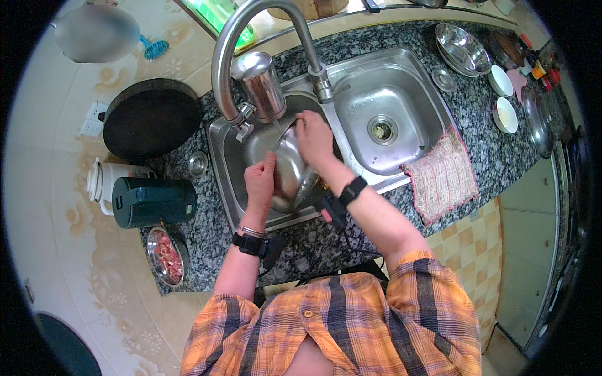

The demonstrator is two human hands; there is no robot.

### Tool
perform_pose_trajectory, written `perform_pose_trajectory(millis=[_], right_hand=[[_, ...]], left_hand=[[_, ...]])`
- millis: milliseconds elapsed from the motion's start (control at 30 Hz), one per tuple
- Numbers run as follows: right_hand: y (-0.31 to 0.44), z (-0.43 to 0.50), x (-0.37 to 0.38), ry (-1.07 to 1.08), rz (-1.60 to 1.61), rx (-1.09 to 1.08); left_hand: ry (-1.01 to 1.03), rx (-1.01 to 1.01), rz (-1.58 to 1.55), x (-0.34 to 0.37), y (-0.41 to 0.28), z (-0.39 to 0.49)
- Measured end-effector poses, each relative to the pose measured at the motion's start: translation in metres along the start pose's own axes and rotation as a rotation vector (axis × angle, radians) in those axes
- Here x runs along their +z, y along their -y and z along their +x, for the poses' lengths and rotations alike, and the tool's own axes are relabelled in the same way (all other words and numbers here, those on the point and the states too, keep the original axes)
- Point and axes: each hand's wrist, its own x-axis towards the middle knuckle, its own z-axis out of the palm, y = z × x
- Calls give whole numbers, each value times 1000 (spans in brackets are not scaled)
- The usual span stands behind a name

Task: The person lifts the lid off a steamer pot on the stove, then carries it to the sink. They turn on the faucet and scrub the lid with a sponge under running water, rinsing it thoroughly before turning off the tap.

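A stainless steel bowl (289, 162) is held tilted inside the left sink basin (230, 155), below the water filter (260, 84) fitted to the curved faucet (218, 61). A thin stream of water seems to fall from the filter's outlet near the bowl's rim. My left hand (260, 183) grips the near-left part of that rim, thumb uppermost. Across from it, my right hand (314, 138) is on the far-right rim, its fingers slightly blurred. Part of the bowl and whatever lies beneath it are hidden by my right hand and forearm.
The right basin (390, 108) has food scraps at its drain (382, 130). A checked cloth (442, 176) hangs over the counter edge. Left stand a dark round board (150, 120), a green kettle (155, 202) and a bowl of raw meat (167, 258). Metal bowls (463, 49) sit back right.
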Motion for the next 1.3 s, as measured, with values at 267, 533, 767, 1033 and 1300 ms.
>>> perform_pose_trajectory(millis=[267, 533, 767, 1033, 1300], right_hand=[[16, -26, 35, -115, -11, -325], [12, -58, 66, -220, 45, -125], [12, 7, 49, 63, -120, -173], [28, -78, 61, 63, -368, -334], [15, -106, 20, 73, -29, -167]], left_hand=[[-136, -65, -283, -1, 0, 1], [-315, -133, -414, -7, -4, 7], [-289, -83, -389, -18, -12, 3], [-333, -144, -444, -14, -13, -2], [-187, 11, -488, 20, -14, 21]])
